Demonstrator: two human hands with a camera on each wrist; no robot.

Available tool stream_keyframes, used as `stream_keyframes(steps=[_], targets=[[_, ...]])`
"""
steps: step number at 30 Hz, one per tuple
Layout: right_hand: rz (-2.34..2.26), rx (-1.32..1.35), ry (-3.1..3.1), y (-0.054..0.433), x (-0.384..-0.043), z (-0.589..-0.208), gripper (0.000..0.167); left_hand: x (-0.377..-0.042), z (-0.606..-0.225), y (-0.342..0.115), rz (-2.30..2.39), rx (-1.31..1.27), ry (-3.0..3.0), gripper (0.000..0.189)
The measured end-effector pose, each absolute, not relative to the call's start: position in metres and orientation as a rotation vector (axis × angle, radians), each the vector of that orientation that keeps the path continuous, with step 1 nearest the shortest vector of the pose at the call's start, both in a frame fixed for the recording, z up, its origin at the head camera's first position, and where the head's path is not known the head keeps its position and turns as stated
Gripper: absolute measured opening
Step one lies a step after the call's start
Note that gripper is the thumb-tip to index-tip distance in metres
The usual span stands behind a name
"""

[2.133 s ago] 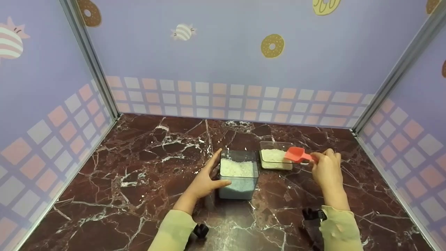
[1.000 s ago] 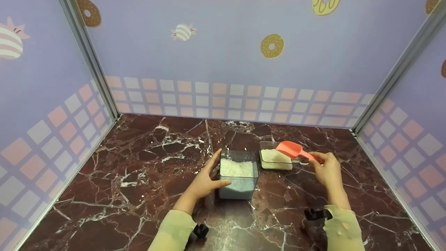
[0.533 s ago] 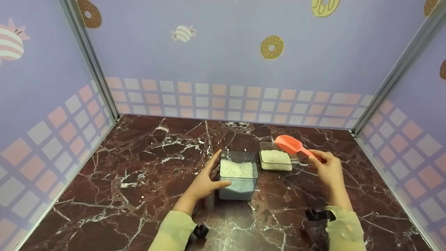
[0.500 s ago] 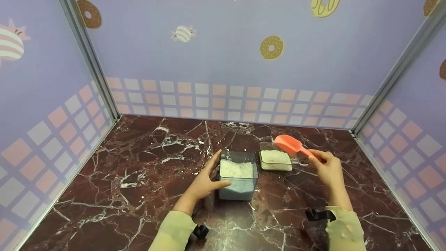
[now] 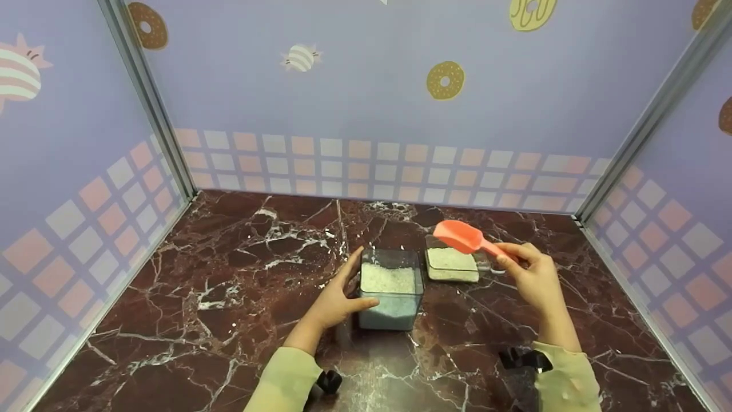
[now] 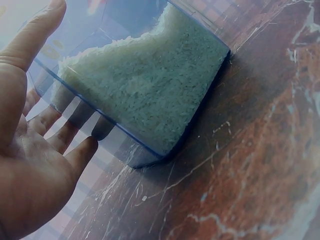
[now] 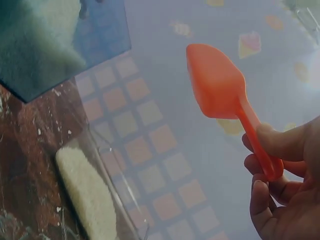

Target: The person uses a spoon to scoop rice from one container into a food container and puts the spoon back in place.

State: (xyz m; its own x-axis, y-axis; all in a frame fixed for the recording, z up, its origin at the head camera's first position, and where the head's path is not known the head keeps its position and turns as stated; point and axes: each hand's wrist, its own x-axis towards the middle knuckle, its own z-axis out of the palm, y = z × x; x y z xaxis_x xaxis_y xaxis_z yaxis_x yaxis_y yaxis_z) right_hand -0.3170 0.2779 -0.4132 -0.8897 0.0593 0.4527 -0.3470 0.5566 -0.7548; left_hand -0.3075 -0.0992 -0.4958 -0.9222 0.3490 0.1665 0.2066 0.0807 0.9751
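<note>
I'm seeing the tall container [image 5: 392, 320] standing upright on the dark marble tabletop [image 5: 240, 366], holding white rice [image 5: 389, 278] whose surface is sloping unevenly. My feed is showing the left hand [image 5: 337, 300] spread against it: the thumb is lying across its front face, and the fingers, fairly straight, are touching its left side. To the right of the tall container, the right hand [image 5: 537, 283] is pinching the handle of the orange-red scoop [image 5: 460, 236] between thumb and fingers. The scoop is hanging in the air, to the right of the tall container and above the low clear container [image 5: 453, 275]. That lower one is sitting just right of the tall container, slightly farther back, and is also holding rice. White specks [image 7: 39, 132] are dotting the tabletop near the tall container, and a patterned lilac wall [image 5: 354, 103] is standing behind it.
</note>
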Motion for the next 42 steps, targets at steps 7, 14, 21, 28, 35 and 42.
stream_keyframes(steps=[7,14,21,28,35,42], targets=[[1.253,0.362,-2.365,0.262,-0.305,-0.402,0.020,-0.308,-0.495,-0.098,1.986,0.604,2.223,0.111],[1.167,0.454,-2.397,0.245,-0.291,-0.394,0.021,-0.308,-0.496,-0.098,2.007,0.615,2.217,0.110],[1.044,0.564,-2.433,0.223,-0.282,-0.389,0.022,-0.309,-0.498,-0.098,2.026,0.622,2.211,0.110],[0.665,0.699,-2.532,0.197,-0.284,-0.374,0.021,-0.307,-0.496,-0.098,1.997,0.600,2.227,0.110],[0.421,0.804,-2.548,0.171,-0.286,-0.368,0.013,-0.309,-0.496,-0.098,2.019,0.632,2.209,0.112],[0.236,0.814,-2.535,0.156,-0.293,-0.375,0.007,-0.308,-0.495,-0.098,2.026,0.624,2.204,0.113]])
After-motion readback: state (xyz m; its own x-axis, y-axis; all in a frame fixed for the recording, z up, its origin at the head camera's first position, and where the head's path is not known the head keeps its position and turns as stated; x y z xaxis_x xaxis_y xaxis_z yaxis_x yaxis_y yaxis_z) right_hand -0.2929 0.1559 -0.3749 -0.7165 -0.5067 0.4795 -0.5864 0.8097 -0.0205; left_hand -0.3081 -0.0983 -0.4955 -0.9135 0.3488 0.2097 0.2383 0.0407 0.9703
